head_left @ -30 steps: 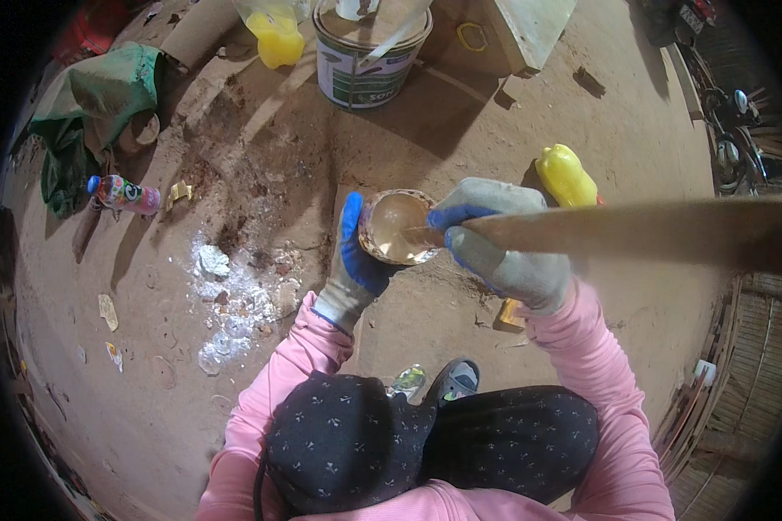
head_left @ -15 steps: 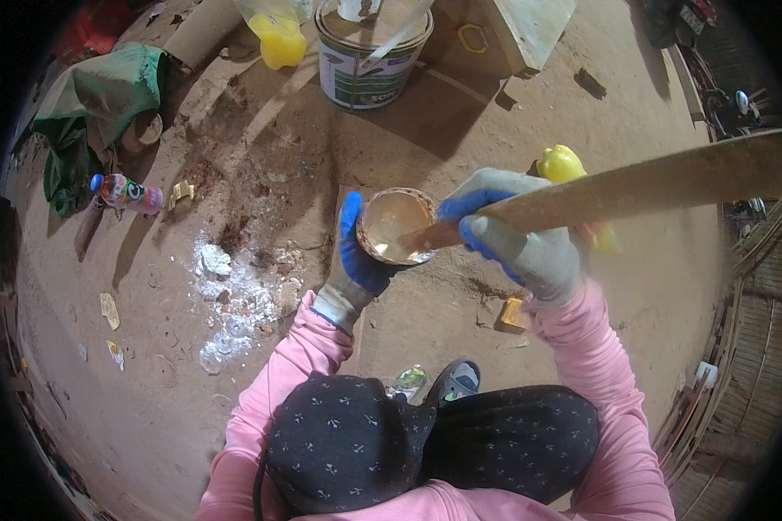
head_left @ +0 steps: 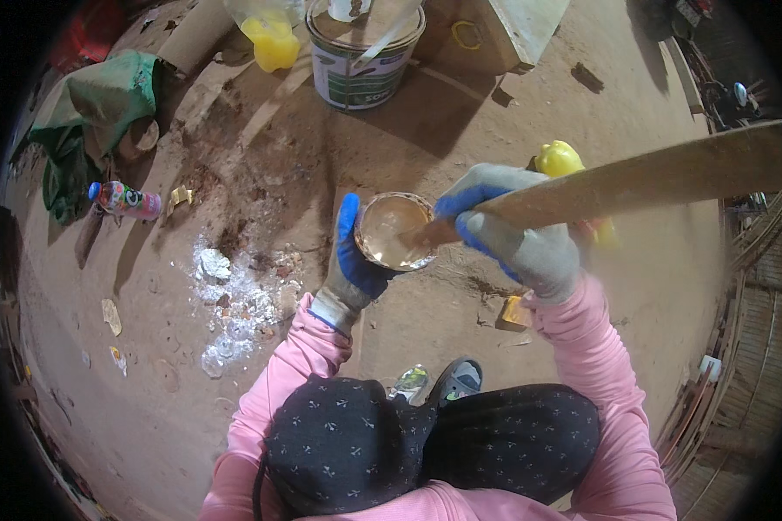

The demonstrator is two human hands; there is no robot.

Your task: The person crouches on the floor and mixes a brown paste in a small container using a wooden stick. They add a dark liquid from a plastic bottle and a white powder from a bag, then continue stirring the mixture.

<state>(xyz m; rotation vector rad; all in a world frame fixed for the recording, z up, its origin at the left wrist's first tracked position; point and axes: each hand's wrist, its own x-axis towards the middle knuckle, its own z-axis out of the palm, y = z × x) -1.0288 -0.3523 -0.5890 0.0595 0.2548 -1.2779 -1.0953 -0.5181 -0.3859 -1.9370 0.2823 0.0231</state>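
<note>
My left hand (head_left: pixel 351 276), in a grey glove with a blue palm, is wrapped round a small round open can (head_left: pixel 362 236), thumb along its left side. The can's rim is stained, and pale brown liquid (head_left: pixel 387 245) shows inside. In a matching glove, my right hand (head_left: pixel 530 247) grips a long flat wooden stick (head_left: pixel 652 176) near its narrow end. That end dips into the can from the right, so its tip is hidden in the liquid. The stick's wide end reaches up toward the right edge of the view.
Ahead stands a large paint bucket (head_left: pixel 361 82), beside a clear bag with yellow contents (head_left: pixel 274 48). White powder (head_left: pixel 235 304) lies on the dirt floor at left, near a pink bottle (head_left: pixel 130 201) and a green cloth (head_left: pixel 104 91). A yellow object (head_left: pixel 559 160) sits beyond my right hand.
The stick's tip has shifted slightly inside the can, and its wide end has dropped a little nearer. Both hands keep their grips. The surroundings have slid slightly left in view.
</note>
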